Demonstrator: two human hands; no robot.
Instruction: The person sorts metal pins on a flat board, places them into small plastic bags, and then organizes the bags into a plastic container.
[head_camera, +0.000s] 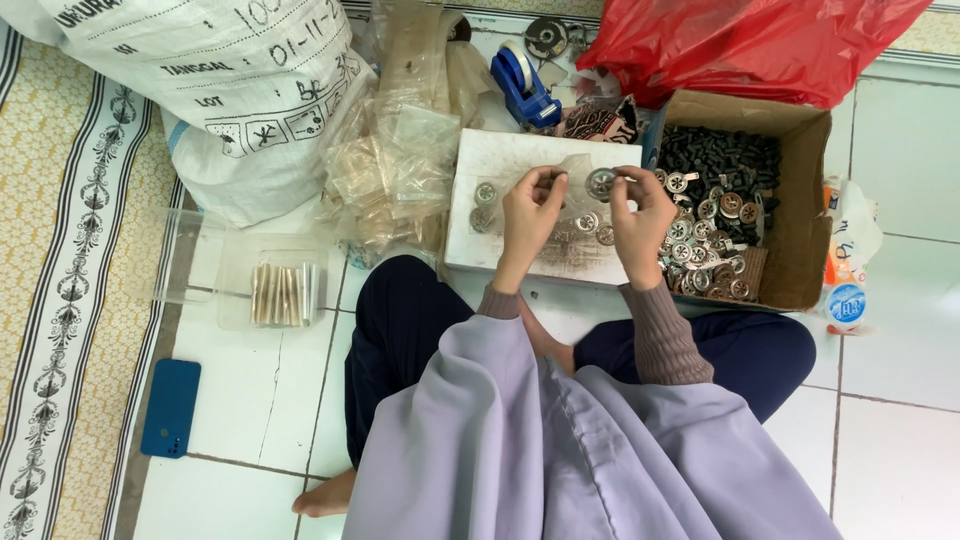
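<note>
My left hand (530, 212) and my right hand (641, 215) are raised side by side over a white board (470, 160) that lies on the floor. Between them they hold a small clear plastic bag (577, 170). A round silver metal disc (601, 184) sits at the fingertips of my right hand, at the bag's edge. Several more silver discs (486, 194) lie loose on the board under my hands.
An open cardboard box (800, 240) at right holds black screws (720, 155) and silver discs. A pile of clear bags (400, 150), a blue tape dispenser (525, 85), a white sack (230, 90), a red bag (760, 45), a clear tray (235, 285) and a blue phone (170, 408) surround me.
</note>
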